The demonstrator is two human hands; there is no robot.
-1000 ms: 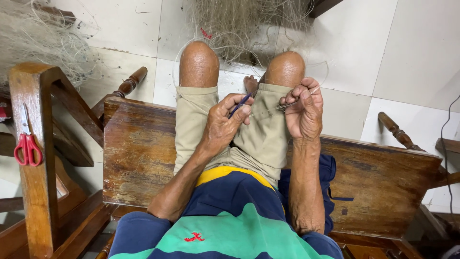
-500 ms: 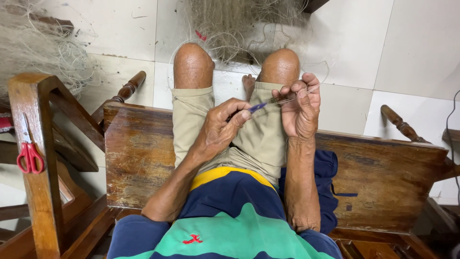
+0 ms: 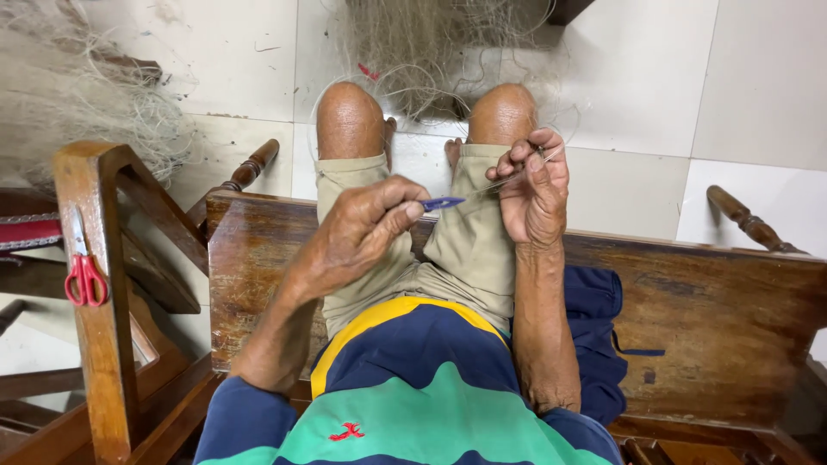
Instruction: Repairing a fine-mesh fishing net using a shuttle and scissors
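From the head camera, we look down at a person seated on a worn wooden bench, knees bare above a white tiled floor. The left hand has its grip pressed together on a small blue netting needle, held level over the lap. The right hand, just beside it, pinches fine pale net threads between thumb and fingers. A heap of fishing net lies on the floor between the knees. We judge the thread light, limp and slippery, easily tangled, best pinched close to the knot; the needle looks stiff and light, best held at its rear. Red scissors hang on a wooden chair to the left.
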